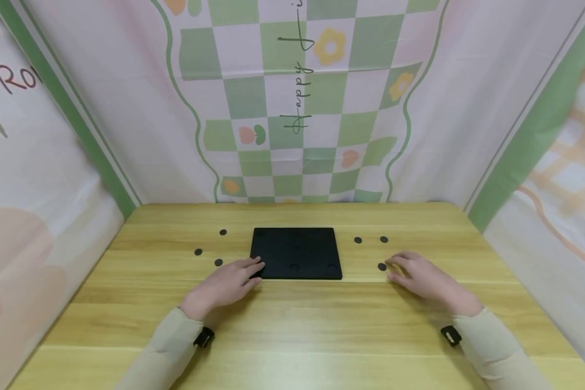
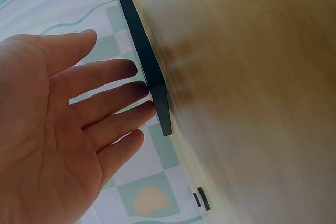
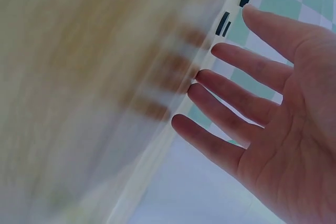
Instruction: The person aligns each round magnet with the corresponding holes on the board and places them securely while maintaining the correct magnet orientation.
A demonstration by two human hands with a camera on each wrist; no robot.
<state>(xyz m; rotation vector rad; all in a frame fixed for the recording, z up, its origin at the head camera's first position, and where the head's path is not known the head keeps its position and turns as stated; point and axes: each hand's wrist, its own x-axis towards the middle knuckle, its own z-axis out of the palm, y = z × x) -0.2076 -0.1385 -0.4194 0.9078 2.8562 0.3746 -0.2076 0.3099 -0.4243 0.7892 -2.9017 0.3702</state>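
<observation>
A black rectangular board [image 1: 296,249] lies flat on the wooden table, seen edge-on in the left wrist view [image 2: 139,32]. My left hand [image 1: 229,281] has its fingertips at the board's near left corner; in the left wrist view the hand [image 2: 79,114] shows relaxed, spread fingers touching the edge. To the right of the board, my right hand [image 1: 426,279] holds nothing, its fingertips beside a small dark disc [image 1: 382,266]. The right wrist view shows that hand [image 3: 273,114] with fingers extended, tips at the table surface.
Two more dark discs [image 1: 358,240] [image 1: 384,239] lie right of the board, and three discs [image 1: 223,232] [image 1: 198,252] [image 1: 219,262] lie to its left. A patterned curtain [image 1: 283,97] hangs behind the table [image 1: 297,336].
</observation>
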